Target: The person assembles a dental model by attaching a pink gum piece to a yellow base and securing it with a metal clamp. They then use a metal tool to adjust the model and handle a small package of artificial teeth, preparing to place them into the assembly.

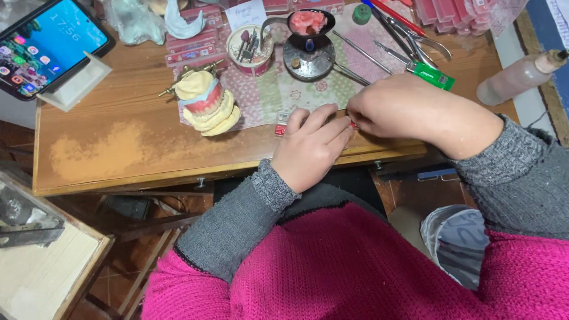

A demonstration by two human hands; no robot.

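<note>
Both hands meet at the near edge of the wooden table [118, 154]. Left hand [311, 145] lies knuckles-up, fingers curled over a small red and white strip [281, 128] whose end shows at the fingertips. Right hand [400, 106] is closed in a pinch, touching the left fingertips; what it grips is hidden, apart from a speck of red. Well left of the hands stands a yellow plaster dental model [207, 102] with pink gum. Behind the hands, on a patterned mat [278, 89]: a round burner [308, 59] under a spoon of pink wax [308, 22], a cup of burs [251, 48], metal instruments [379, 59], a green lighter [431, 74]. A phone [47, 44] rests on a stand at far left.
</note>
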